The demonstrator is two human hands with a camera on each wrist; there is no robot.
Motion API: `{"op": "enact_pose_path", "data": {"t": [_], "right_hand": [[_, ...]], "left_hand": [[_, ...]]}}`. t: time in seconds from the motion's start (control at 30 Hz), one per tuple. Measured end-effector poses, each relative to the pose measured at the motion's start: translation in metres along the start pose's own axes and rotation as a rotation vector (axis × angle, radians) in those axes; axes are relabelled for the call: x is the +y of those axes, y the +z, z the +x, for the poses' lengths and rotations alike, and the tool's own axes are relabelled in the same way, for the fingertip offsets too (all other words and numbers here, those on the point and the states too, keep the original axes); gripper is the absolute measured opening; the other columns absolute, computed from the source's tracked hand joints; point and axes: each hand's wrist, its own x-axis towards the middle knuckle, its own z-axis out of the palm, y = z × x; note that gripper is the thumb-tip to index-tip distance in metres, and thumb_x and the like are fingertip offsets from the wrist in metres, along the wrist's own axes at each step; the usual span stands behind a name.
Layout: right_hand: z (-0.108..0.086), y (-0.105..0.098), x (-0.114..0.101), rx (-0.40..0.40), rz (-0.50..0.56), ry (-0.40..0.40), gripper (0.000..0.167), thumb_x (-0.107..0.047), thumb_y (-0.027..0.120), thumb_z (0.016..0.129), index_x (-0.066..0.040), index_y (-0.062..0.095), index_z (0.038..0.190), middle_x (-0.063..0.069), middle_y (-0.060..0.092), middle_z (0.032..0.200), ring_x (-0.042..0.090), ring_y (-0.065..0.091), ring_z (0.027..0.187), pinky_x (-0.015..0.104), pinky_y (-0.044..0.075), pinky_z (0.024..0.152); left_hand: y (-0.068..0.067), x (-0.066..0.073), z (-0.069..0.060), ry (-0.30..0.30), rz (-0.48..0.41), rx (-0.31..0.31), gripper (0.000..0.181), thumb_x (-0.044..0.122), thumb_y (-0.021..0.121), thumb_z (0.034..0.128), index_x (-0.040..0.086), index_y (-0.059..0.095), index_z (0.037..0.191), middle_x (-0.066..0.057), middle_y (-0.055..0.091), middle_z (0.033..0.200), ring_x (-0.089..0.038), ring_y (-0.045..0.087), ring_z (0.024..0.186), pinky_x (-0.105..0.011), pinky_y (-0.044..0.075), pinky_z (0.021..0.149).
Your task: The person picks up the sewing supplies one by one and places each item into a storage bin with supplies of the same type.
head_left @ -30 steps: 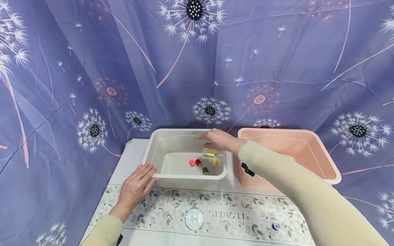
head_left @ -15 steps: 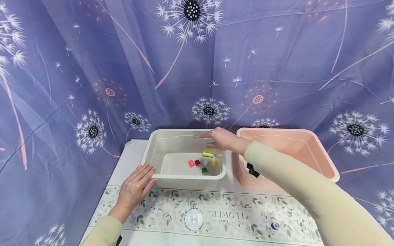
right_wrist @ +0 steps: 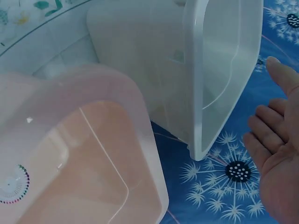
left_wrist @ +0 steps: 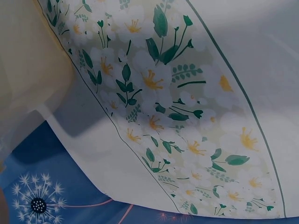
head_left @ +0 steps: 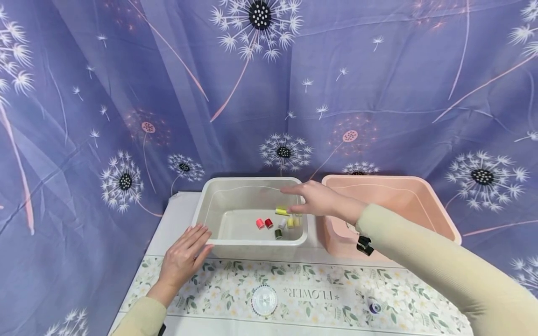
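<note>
The fingers of the right hand (head_left: 316, 198) were loosely bent, with the thumb spread well away from the index finger, and the hand hung over the 3 o'clock end of the pale grey bin (head_left: 239, 197). In the head view the thumb tip overlapped one end of a yellow spool (head_left: 280, 211); whether the two touched could not be told. The fingers of the left hand (head_left: 181, 256) were nearly straight and side by side, the thumb apart, resting on the bin's rim at 8 o'clock.

The spools lay on the bin's floor, from near its middle out towards 3 and 4 o'clock. A pink spool (head_left: 260, 224) and a red spool (head_left: 269, 223) sat just beside each other, a dark green spool (head_left: 278, 234) at 4 o'clock from the red one. At 3 o'clock from the red one came a white spool (head_left: 283, 223), then a second yellow spool (head_left: 290, 222).

Further out, a peach bin (head_left: 395, 196) stood at 3 o'clock, with a pin wheel (right_wrist: 14, 184) inside. Another pin wheel (head_left: 265, 300) lay at 6 o'clock on the flowered cloth (head_left: 227, 280), a purple spool (head_left: 375, 307) at 4 o'clock. A dandelion curtain (head_left: 180, 93) hung at 12 o'clock.
</note>
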Motion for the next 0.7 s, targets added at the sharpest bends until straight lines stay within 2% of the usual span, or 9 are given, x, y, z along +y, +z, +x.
{"op": "enact_pose_path", "data": {"t": [0.13,0.2,0.23,0.4,0.53,0.7], "right_hand": [[-0.014,-0.004,-0.005,0.003,0.043,0.004,0.062,-0.032,0.08,0.098,-0.001,0.061,0.148,0.017,0.066,0.146,0.032,0.075,0.113,0.052,0.058,0.11],[-0.02,-0.005,-0.006,0.004,0.051,0.012,0.062,-0.033,0.079,0.099,-0.001,0.061,0.149,0.016,0.065,0.147,0.037,0.067,0.13,0.053,0.054,0.115],[-0.024,-0.006,-0.008,0.003,0.055,0.019,0.062,-0.033,0.079,0.099,-0.002,0.061,0.149,0.016,0.065,0.148,0.037,0.065,0.133,0.053,0.053,0.116],[-0.039,-0.009,-0.012,-0.002,0.059,0.067,0.063,-0.035,0.08,0.098,-0.005,0.061,0.15,0.013,0.064,0.15,0.036,0.062,0.137,0.053,0.05,0.12],[-0.051,-0.011,-0.014,0.012,0.055,0.068,0.066,-0.037,0.081,0.097,-0.004,0.061,0.15,0.014,0.062,0.151,0.036,0.061,0.137,0.054,0.049,0.119],[-0.068,-0.012,-0.015,0.031,0.073,0.089,0.066,-0.038,0.081,0.096,-0.004,0.061,0.15,0.015,0.059,0.154,0.04,0.06,0.138,0.058,0.047,0.12]], "left_hand": [[0.001,0.0,0.0,0.004,-0.001,0.003,0.064,0.053,0.042,0.1144,0.002,0.079,0.12,-0.02,0.077,0.124,-0.04,0.074,0.115,-0.028,0.027,0.132],[0.002,-0.001,-0.001,0.006,-0.002,0.007,0.064,0.053,0.042,0.1144,0.001,0.079,0.12,-0.02,0.077,0.123,-0.04,0.074,0.114,-0.028,0.027,0.133],[0.002,-0.001,-0.001,0.007,-0.002,0.008,0.064,0.053,0.042,0.1144,0.001,0.079,0.12,-0.02,0.077,0.123,-0.04,0.074,0.114,-0.028,0.028,0.133],[0.002,-0.001,-0.002,0.006,0.001,0.011,0.064,0.054,0.042,0.1144,0.002,0.079,0.12,-0.02,0.077,0.123,-0.04,0.074,0.114,-0.028,0.028,0.132],[0.002,-0.002,-0.002,0.009,0.0,0.011,0.063,0.053,0.043,0.1143,0.002,0.079,0.121,-0.019,0.077,0.123,-0.04,0.074,0.114,-0.028,0.028,0.132],[0.002,-0.002,-0.002,0.009,-0.012,0.008,0.056,0.05,0.051,0.1124,0.002,0.078,0.122,-0.02,0.077,0.124,-0.041,0.073,0.115,-0.03,0.03,0.132]]}}
